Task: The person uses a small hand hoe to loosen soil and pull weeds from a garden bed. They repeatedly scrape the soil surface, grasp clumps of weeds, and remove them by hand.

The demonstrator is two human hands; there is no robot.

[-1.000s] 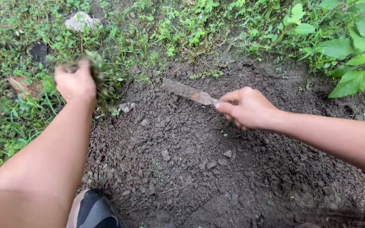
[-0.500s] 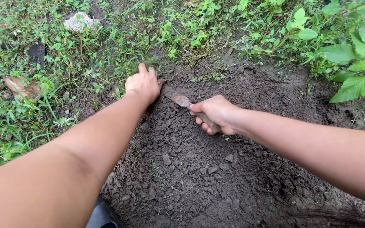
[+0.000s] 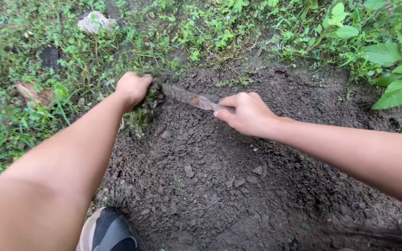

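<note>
Dark, crumbly soil (image 3: 238, 186) fills most of the ground at centre and right, a bare patch broken into small clods and ringed on the left and far sides by low green weeds (image 3: 33, 69). Broad-leaved plants (image 3: 391, 56) crowd the far right corner. Two bare forearms reach in from the near edge, one from the left and one from the right, and meet at the far left margin of the patch, where soil gives way to grass.

Next in size, the toe of a dark shoe (image 3: 105, 232) shows at the near edge, just left of centre, resting on the soil. A pale stone (image 3: 94, 21) lies among the weeds at the far left, with a dark flat stone (image 3: 50, 56) nearer and to its left, and a brown dead leaf (image 3: 32, 94) below that.

At the border, the left hand (image 3: 131, 87) is curled into a fist, fingers clamped on a clump of grass and roots (image 3: 141, 109) that hangs dirt-caked beneath it. Just to its right, the right hand (image 3: 247, 113) is wrapped tight around the handle of a soil-coated blade (image 3: 187, 97). That blade lies low and nearly flat over the soil, its tip pointing left and meeting the clump beside the left fist.
</note>
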